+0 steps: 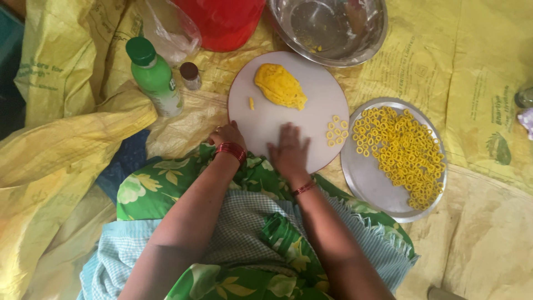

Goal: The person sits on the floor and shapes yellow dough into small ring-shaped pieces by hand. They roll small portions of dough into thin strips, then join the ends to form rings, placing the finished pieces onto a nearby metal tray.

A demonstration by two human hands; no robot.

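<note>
Both hands rest on the white board (288, 105): right hand (288, 151) flat, left hand (226, 135) curled, holding nothing.

A green plastic bottle with a green cap and a pale label (157, 78) stands upper left, just beside a small clear jar with a brown lid (190, 75). Behind them lies a crumpled clear plastic bag (166, 28). Yellow printed woven sacks (472, 83) with green lettering are spread underneath everything.
</note>
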